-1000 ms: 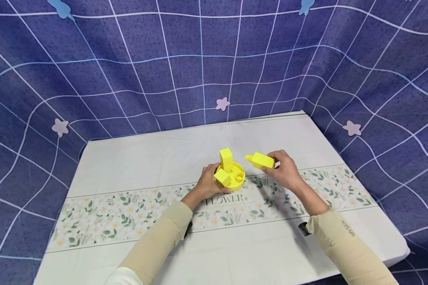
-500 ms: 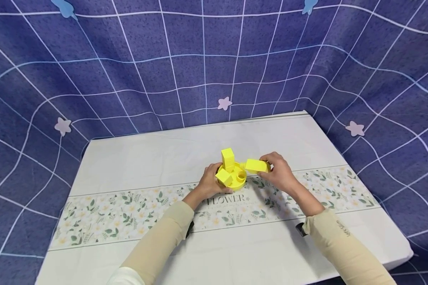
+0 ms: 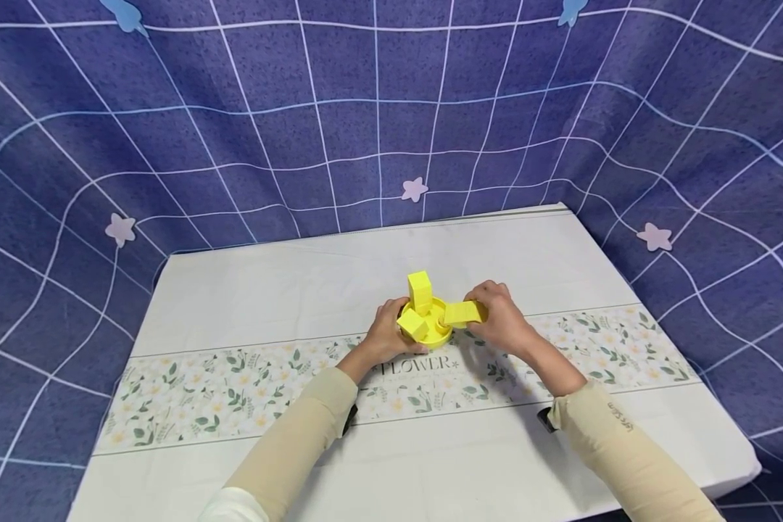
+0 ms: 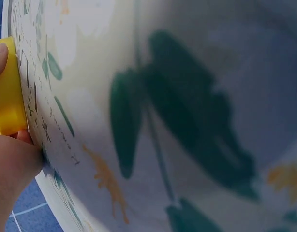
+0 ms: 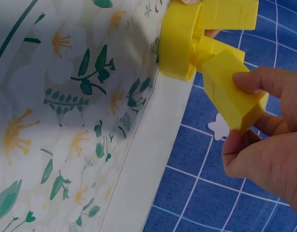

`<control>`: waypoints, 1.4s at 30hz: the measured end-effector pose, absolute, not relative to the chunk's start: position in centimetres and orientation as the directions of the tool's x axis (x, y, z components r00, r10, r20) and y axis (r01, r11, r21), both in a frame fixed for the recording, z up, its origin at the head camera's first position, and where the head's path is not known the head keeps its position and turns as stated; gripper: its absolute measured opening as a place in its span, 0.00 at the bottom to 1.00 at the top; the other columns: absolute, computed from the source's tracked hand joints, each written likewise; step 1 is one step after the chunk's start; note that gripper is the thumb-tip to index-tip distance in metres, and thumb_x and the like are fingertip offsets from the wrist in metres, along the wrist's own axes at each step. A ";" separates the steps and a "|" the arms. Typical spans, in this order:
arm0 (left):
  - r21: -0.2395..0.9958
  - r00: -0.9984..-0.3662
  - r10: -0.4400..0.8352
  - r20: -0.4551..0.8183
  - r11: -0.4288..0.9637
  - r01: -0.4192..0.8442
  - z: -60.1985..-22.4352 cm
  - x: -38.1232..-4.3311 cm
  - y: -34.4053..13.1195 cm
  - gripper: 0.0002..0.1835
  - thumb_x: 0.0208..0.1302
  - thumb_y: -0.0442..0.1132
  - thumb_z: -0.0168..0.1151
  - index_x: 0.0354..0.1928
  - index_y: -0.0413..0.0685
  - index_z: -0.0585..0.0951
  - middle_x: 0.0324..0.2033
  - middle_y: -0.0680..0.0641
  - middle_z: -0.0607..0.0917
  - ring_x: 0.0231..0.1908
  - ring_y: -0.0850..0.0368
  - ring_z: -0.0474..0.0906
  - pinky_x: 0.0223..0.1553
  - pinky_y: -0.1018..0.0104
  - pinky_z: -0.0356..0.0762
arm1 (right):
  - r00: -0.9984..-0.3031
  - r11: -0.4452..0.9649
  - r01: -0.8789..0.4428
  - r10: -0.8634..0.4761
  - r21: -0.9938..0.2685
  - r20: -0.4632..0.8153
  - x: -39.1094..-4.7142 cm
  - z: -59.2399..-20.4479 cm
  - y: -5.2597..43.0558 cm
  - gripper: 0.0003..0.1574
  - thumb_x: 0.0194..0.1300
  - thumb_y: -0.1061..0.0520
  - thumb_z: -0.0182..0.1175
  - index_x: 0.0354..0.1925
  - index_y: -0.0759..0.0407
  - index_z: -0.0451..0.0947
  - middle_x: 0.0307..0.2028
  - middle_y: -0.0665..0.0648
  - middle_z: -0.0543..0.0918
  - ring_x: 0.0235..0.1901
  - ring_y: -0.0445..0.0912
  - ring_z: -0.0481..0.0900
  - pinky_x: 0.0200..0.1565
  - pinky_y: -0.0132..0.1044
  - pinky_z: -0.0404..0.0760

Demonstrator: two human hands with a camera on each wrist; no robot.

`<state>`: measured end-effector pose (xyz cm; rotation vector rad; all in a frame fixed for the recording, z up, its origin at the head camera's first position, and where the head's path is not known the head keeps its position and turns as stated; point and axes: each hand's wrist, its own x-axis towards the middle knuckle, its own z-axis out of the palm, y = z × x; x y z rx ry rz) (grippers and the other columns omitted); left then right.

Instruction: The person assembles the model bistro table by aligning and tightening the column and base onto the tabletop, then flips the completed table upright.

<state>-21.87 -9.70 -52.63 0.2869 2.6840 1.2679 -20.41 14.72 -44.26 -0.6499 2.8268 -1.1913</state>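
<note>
A round yellow base (image 3: 440,339) rests on the table near the printed word, with two yellow blocks standing in it: an upright block (image 3: 420,291) at the back and another block (image 3: 412,324) at the front left. My left hand (image 3: 388,335) grips the base's left side. Between the thumb and fingers of my right hand (image 3: 501,319) is a third yellow block (image 5: 230,92). Its narrow threaded end points at the base's right-hand socket and is tilted there; whether it sits inside, I cannot tell. The left wrist view catches only the base's yellow wall (image 4: 8,92) beside the hand.
A white cloth with a flower-printed band (image 3: 248,391) covers the table (image 3: 287,283). Behind and to the right hangs a blue gridded curtain (image 3: 339,130) with stars. The table's right edge drops off past the right forearm.
My right hand has brought its yellow block leftward to the base, so the narrow end now meets the socket area. My left hand stays on the base.
</note>
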 end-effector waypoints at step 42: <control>0.756 -0.963 0.264 -0.055 0.641 0.132 -52.5 -21.8 -9.8 0.55 0.39 0.53 0.81 0.71 0.56 0.61 0.61 0.50 0.67 0.59 0.55 0.61 0.64 0.55 0.64 | -0.858 0.679 -0.508 -0.453 -0.530 0.242 -21.8 -45.6 11.4 0.23 0.56 0.57 0.71 0.47 0.68 0.78 0.44 0.61 0.69 0.43 0.53 0.67 0.42 0.45 0.76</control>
